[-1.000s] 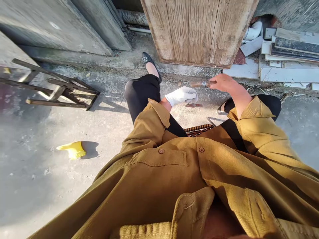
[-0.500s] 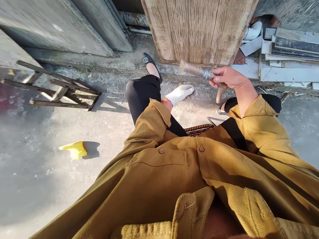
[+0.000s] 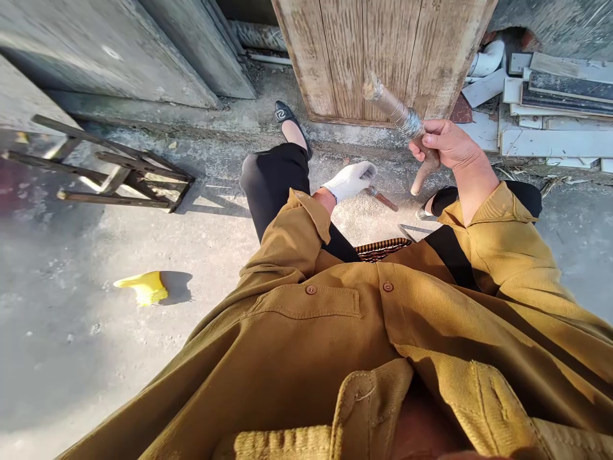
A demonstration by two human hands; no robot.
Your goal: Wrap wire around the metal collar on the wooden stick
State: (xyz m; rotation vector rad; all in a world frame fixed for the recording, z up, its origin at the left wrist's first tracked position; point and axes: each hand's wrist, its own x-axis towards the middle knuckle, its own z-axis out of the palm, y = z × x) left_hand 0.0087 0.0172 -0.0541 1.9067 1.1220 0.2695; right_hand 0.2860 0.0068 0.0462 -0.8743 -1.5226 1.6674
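My right hand (image 3: 453, 144), bare, is closed around a crooked wooden stick (image 3: 387, 102). Silvery wire is wound around its middle, just beyond my fingers. The thick end points up and left over the wooden board, and a bent, narrower end sticks out below my hand. My left hand (image 3: 349, 181) wears a white knitted glove, its fingers curled closed. From under them a short, rusty-brown, rod-like piece (image 3: 384, 200) slants down to the right; something grey is wrapped at its upper end. The rest is hidden by the glove, and its exact kind cannot be made out.
A weathered wooden board (image 3: 354, 64) leans ahead of me. White and dark planks (image 3: 550, 140) are stacked at the right by a white pipe (image 3: 488, 59). On the left are a wooden stool (image 3: 129, 163) lying over and a yellow object (image 3: 143, 287) on the concrete.
The wooden stick has swung upward and to the right in my right hand. My left hand has turned slightly, and the rusty piece now shows below it.
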